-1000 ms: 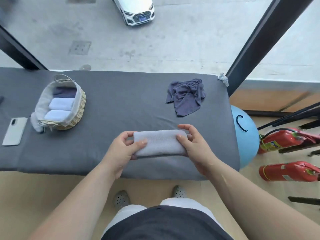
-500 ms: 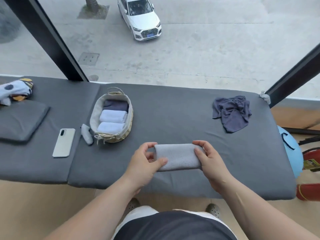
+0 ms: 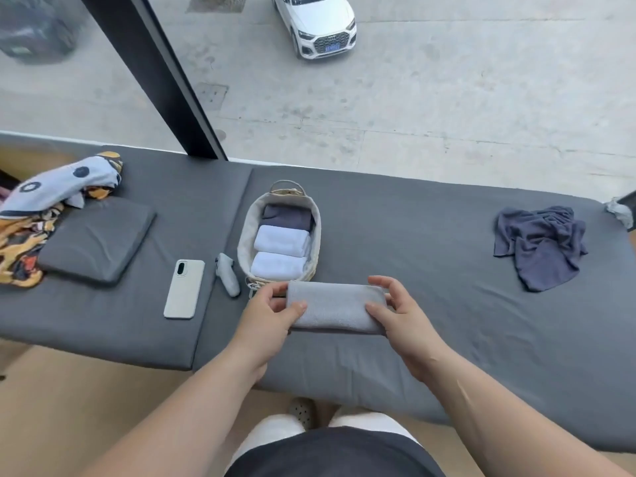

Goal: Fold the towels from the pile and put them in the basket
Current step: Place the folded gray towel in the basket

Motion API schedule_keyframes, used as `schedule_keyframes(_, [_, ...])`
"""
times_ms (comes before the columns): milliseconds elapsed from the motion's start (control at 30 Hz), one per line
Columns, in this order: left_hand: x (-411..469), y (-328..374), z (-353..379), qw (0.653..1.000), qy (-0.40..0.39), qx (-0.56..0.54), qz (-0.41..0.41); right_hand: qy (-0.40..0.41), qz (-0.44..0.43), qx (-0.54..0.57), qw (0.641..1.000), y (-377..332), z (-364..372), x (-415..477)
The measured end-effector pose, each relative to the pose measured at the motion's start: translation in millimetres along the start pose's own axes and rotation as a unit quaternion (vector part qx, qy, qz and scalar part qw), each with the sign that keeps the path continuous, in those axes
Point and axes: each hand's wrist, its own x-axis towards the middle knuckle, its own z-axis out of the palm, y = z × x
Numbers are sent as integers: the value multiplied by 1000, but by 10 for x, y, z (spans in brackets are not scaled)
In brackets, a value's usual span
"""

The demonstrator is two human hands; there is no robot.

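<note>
Left hand (image 3: 272,315) and right hand (image 3: 399,318) each pinch one end of the folded grey towel (image 3: 335,309), held low over the mat (image 3: 430,242) right at the basket's (image 3: 246,232) near end. Risk: three folded towels already fill the basket, so this one likely gets stacked or squeezed in, and the fold could spring open or a shove could tip the light basket. Grey padded mat by a big window, crumpled dark towel (image 3: 540,242) well off right, phone (image 3: 184,289) left of basket, car (image 3: 316,25) outside.
</note>
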Motion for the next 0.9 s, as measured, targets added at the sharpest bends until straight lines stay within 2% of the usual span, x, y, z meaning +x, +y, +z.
schedule_keyframes(367, [1059,-98,-754,998,19,28,-55,-18,22,-93,995,-206,882,931])
schedule_keyframes(567, [1799,-284,-1128,985,-65,143,-72,4,80,-174,982,-70,1338,1474])
schedule_keyframes(667, [2123,-310,-1192,973,-87,205,-52,23,99,-191,976,13,1509,1731])
schedule_keyframes(900, [2661,-416,-1300,952,-77,295,17,42,76,-227,970,125,1707,2192])
